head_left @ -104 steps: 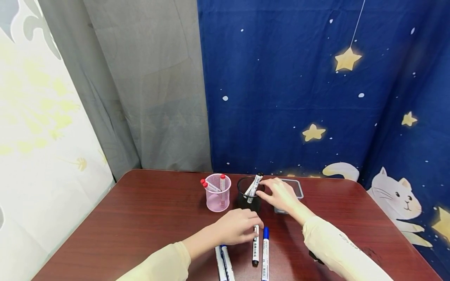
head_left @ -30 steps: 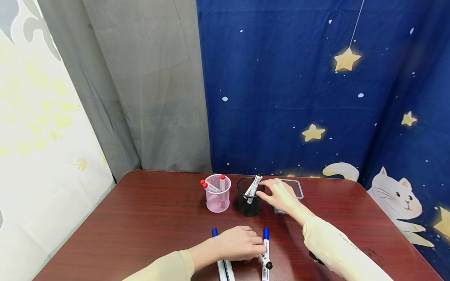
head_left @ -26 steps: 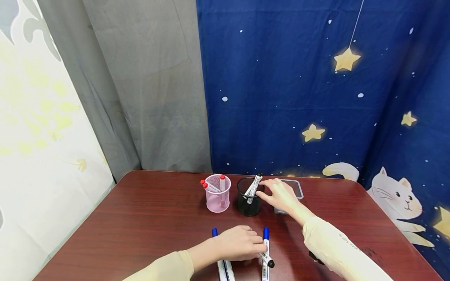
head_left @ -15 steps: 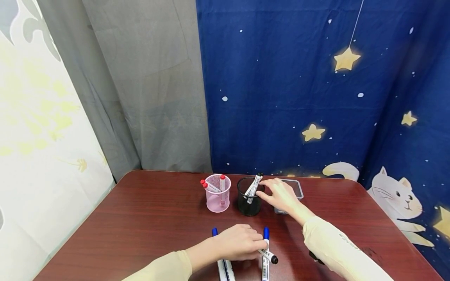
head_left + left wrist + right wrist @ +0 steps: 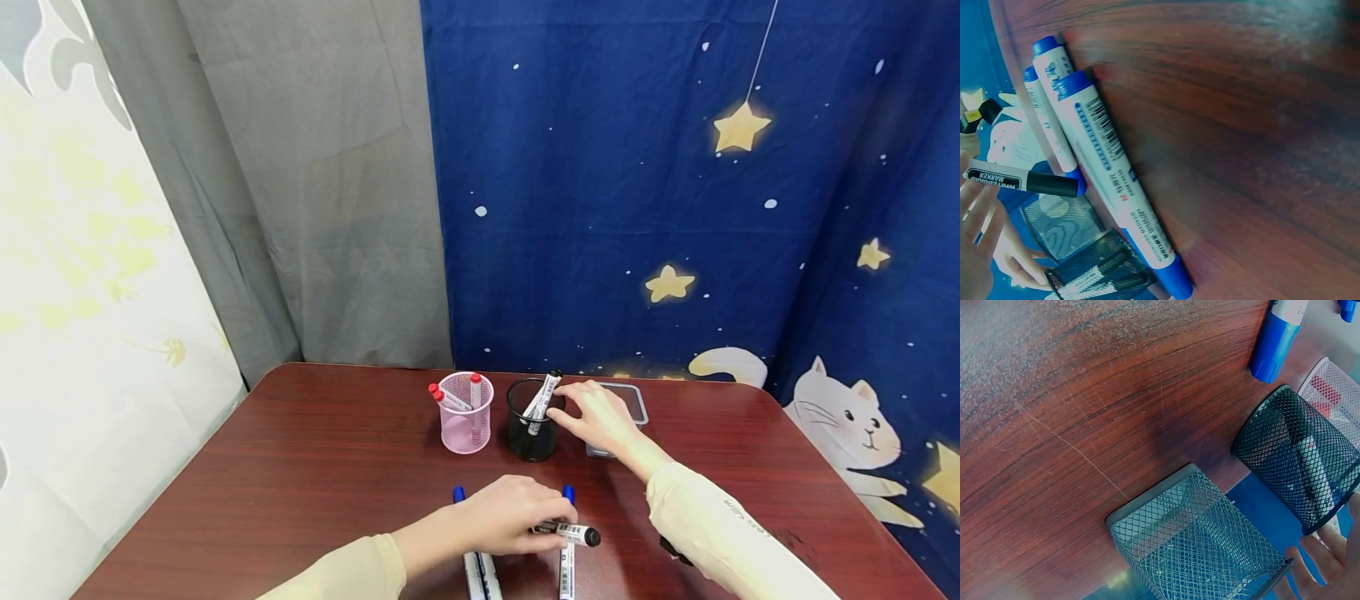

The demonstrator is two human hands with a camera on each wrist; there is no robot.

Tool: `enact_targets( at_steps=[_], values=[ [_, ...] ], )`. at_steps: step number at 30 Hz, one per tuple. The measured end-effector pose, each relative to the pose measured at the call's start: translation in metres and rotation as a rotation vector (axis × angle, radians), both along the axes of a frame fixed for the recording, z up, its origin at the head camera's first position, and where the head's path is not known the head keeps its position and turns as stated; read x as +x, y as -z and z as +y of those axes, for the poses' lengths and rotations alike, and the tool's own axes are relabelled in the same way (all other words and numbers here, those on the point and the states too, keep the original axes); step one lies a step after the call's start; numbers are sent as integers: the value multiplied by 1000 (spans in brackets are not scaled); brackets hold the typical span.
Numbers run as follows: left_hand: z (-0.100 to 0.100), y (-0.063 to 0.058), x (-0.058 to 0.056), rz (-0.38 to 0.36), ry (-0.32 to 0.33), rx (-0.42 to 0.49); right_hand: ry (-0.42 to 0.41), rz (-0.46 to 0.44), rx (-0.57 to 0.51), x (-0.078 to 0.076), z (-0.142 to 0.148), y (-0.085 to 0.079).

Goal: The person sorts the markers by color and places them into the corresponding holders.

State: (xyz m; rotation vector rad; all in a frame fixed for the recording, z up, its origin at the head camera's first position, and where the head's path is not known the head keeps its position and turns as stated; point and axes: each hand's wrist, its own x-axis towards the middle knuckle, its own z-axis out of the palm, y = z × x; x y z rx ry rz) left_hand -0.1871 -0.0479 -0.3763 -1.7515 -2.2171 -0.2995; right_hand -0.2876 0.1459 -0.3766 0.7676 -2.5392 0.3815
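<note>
Between its thumb and fingers my left hand (image 5: 513, 515) holds a whiteboard marker (image 5: 573, 533) with a black cap, pointing right over the table. In the left wrist view that marker (image 5: 997, 177) shows its black label. My right hand (image 5: 600, 417) holds the rim of the black mesh pen cup (image 5: 531, 442), its thumb on the near side. Black-capped markers (image 5: 543, 400) lean inside this cup. Under the left hand lie two blue-capped markers (image 5: 480, 575), partly hidden. Another blue-capped marker (image 5: 567, 575) lies beneath the held one.
A pink mesh cup (image 5: 463, 433) with several red-capped markers stands left of the black cup. Behind the right hand is a square mesh holder (image 5: 1197, 537), partly covered in the head view. The wooden table (image 5: 337, 450) ends at curtains behind.
The left hand has picked the black-capped marker off the table and turned it from lengthwise to nearly level, cap to the right. The right hand and the cups have stayed put.
</note>
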Motion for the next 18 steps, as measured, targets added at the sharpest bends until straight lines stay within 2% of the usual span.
enact_targets(
  at_steps=[7, 18],
  values=[
    [0, -10, -1, -134, -14, 77, -6, -3, -5, 0, 0, 0],
    [-3, -20, -8, -276, -18, 225, -18, 18, -13, -1, 0, 2]
  ],
)
